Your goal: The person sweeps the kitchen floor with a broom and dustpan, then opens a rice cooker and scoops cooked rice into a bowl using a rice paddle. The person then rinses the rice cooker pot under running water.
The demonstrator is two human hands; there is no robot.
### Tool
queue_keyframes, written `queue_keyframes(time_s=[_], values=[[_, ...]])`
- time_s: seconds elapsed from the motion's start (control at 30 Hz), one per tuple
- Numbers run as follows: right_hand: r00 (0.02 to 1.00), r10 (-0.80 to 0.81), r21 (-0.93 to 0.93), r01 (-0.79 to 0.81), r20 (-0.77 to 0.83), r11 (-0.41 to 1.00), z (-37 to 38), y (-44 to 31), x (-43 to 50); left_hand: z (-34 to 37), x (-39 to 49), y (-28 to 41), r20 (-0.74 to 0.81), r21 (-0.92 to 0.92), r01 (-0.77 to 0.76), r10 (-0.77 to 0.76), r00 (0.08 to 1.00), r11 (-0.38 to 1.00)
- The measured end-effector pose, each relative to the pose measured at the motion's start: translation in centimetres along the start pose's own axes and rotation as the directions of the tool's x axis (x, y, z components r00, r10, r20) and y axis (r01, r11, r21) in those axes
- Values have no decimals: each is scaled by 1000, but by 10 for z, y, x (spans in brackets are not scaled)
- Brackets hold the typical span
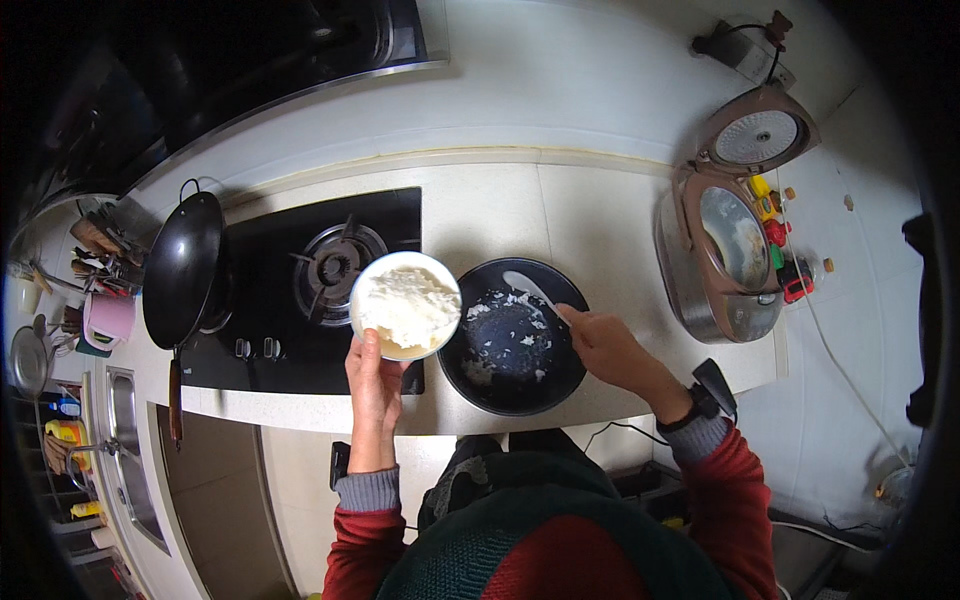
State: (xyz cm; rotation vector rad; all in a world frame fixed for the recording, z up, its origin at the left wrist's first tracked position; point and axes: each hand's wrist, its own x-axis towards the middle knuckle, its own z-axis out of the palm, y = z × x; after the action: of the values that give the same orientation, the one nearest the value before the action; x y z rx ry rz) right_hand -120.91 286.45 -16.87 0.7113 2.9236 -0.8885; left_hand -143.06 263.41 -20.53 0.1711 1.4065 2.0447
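Observation:
My left hand (375, 379) grips a white bowl (406, 349) by its near rim, thumb over the edge. White cooked rice (409, 304) is heaped inside it. The bowl is held up between the gas burner and a dark round pan (517, 401). In my right hand (611, 349) is a white spoon (534, 287), its head over the far part of the pan. Scattered rice grains and small clumps (527, 340) lie on the pan's inner surface. The pan sits on the counter near its front edge.
A rice cooker (686, 277) stands at the right with its lid (757, 135) raised. Several bottles (772, 217) are behind it. At the left, a black wok (184, 262) rests on the gas hob (255, 300), its handle (175, 397) jutting past the counter edge. Farther left is a sink (135, 480).

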Motion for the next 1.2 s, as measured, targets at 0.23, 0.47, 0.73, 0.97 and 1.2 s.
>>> queue_keyframes(time_s=[0.23, 0.47, 0.73, 0.97, 1.2], values=[[997, -52, -385, 73, 65, 920, 43, 17, 28, -8, -6, 0, -58, -107, -27, 21, 998, 994], [940, 60, -451, 104, 335, 886, 34, 9, 43, 19, -4, -23, -25, -252, -31, 25, 999, 967], [869, 17, -181, 84, 495, 980, 25, -2, 33, 34, 12, -40, 10, -270, -43, 48, 999, 962], [983, -83, -311, 131, 163, 941, 61, 3, 62, 31, 17, -41, -28, -262, -88, 84, 996, 961], [874, -245, -275, 380, 421, 883, 73, -20, 44, 25, 20, -43, 18, -218, -89, 95, 995, 972]])
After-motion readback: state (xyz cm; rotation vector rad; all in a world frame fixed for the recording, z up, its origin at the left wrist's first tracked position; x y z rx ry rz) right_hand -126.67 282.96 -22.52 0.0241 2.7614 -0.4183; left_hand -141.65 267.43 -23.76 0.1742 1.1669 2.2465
